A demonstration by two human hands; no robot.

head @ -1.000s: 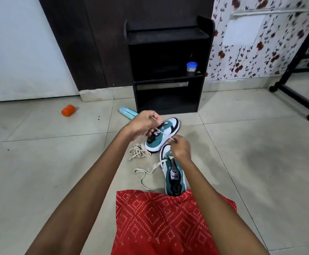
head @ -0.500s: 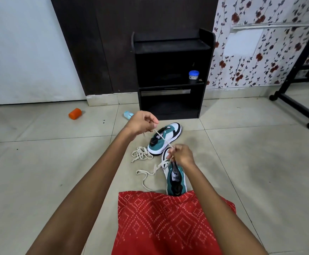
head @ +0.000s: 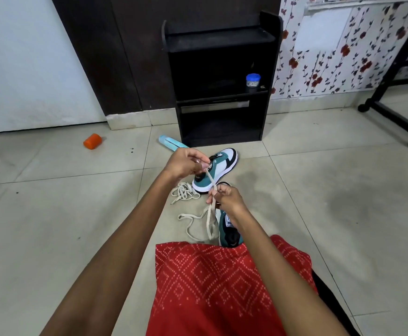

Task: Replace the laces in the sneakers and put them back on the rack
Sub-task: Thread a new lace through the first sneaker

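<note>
Closer together now, those hands: the right hand point(head: 228, 198) sits nearer the left hand point(head: 186, 163) than half a second ago, and the stretch of lace point(head: 210, 180) between them runs shorter and steeper. Both hands work above the floor point(head: 52, 214), with the near sneaker point(head: 229, 230) lying just under the right wrist and the far sneaker point(head: 220, 166) tipped on its side beyond the left knuckles. Each grip is closed tight. The left fingers curl in and pinch the upper end of the lace, while the right thumb and fingertips nip it lower down, and the slack falls from there in a long loop onto the tiles. A second lace point(head: 184, 191) lies bundled beside the far sneaker, untouched. My read is that the lace is being straightened and its tip readied for threading. To do that well, keep the span taut and flat, take out any twist, and hold close to the tip so it goes cleanly into an eyelet. Whether any eyelet is threaded yet I cannot tell, since the right hand covers that part of the shoe. Behind it all, the rack point(head: 222, 40) waits against the wall with no sneakers on it.
</note>
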